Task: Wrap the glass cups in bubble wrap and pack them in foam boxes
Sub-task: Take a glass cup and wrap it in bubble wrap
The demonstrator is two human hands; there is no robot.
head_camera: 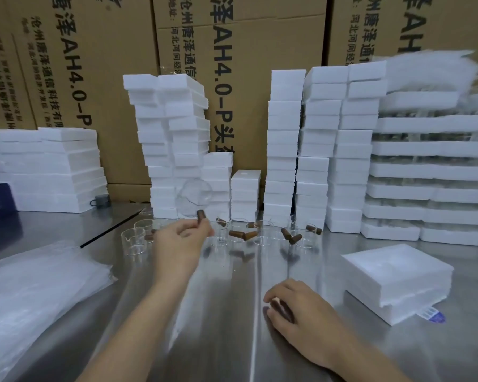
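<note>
Glass cups (133,239) are all bare right now, lined up in a loose row at the far side of the desk (232,340), with loose pegs (246,235) lying in among them. So we'd say the wrapping hasn't started for this lot. None of the cups we can see has any wrap on it. The bubble wrap (39,293) sits in a flat pile at the near left of the desk, well apart from the cups. The foam box (398,274) on the right looks closed, with nothing going into it.

Behind the row there are stacks of foam boxes (284,150) against the cartons (100,78). We can't tell whether those are packed or empty. Our guess is we're on some prep step with the pegs, so pretty much everything is left: wrap each cup, then box it.

Hands: our left hand (177,241) is stretched forward over the row, pinching a brown peg (200,216) upright between thumb and fingertips, just above the cups. Our right hand (301,312) sits close in, low on the desk, fingers curled over a second peg (283,308). It looks like it's gripping that one, though most of it is hidden under the fingers.
</note>
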